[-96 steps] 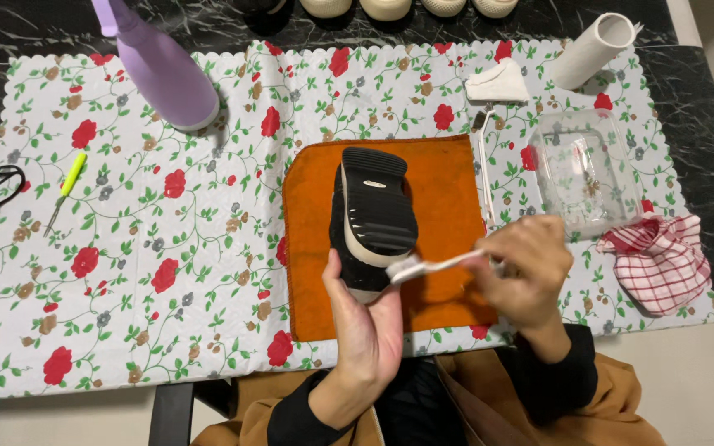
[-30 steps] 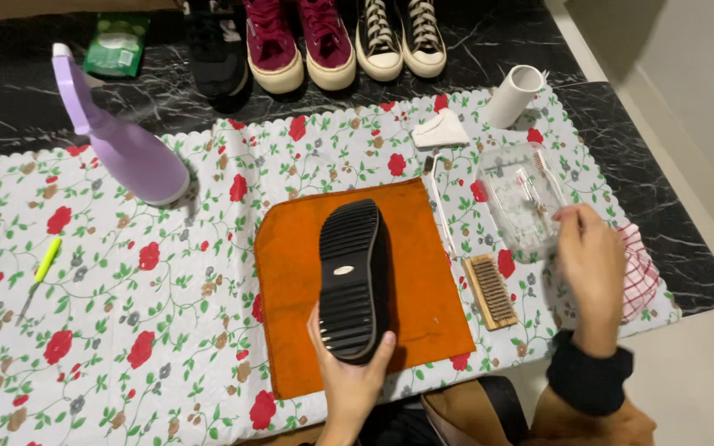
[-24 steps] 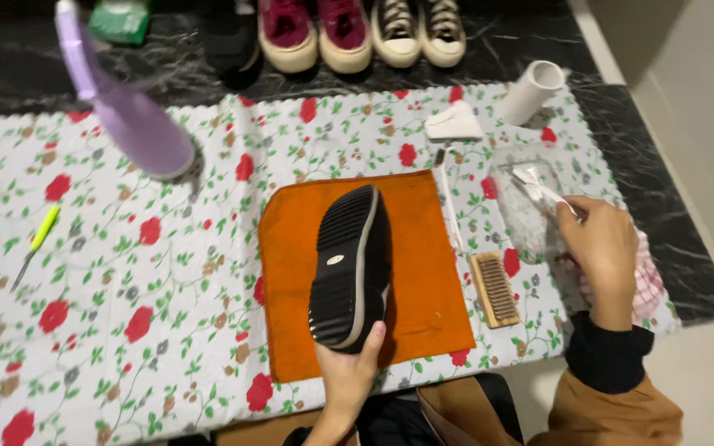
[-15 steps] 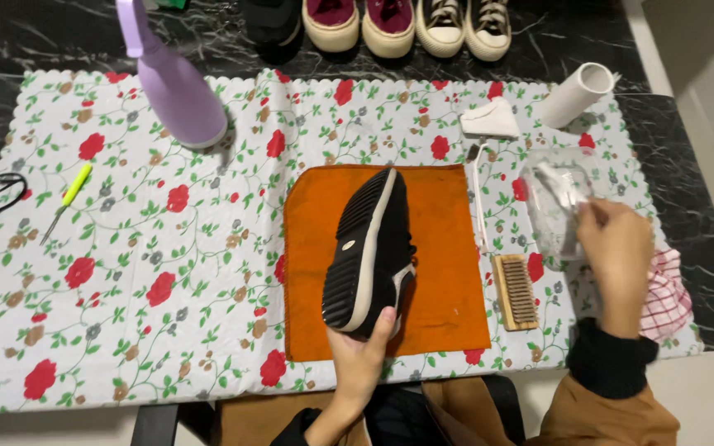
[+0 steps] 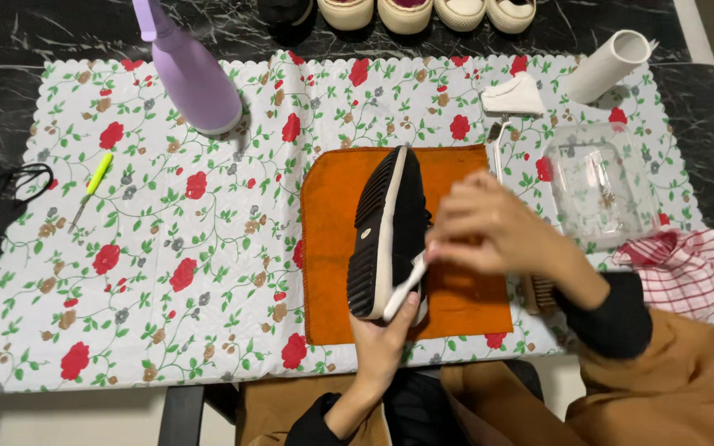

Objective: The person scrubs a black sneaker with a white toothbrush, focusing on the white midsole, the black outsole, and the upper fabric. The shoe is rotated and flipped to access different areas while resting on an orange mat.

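A black shoe (image 5: 386, 227) with a pale sole edge stands on its side over an orange cloth (image 5: 332, 248). My left hand (image 5: 382, 343) grips its heel end from below. My right hand (image 5: 497, 231) reaches in from the right, fingers closed on a small white brush (image 5: 404, 287) whose tip rests against the shoe's sole edge near the heel. A wooden brush (image 5: 541, 291) lies mostly hidden under my right wrist.
A floral mat (image 5: 167, 248) covers the dark marble table. On it stand a purple bottle (image 5: 192, 74), a clear plastic tub (image 5: 601, 186), a white roll (image 5: 609, 66), a white wedge (image 5: 512, 95), a checked cloth (image 5: 679, 268) and a yellow pen (image 5: 92, 182). Several shoes (image 5: 406, 12) line the far edge.
My right hand left the clear tub and came back to the shoe holding the white brush. The shoe has been turned from sole-up onto its side.
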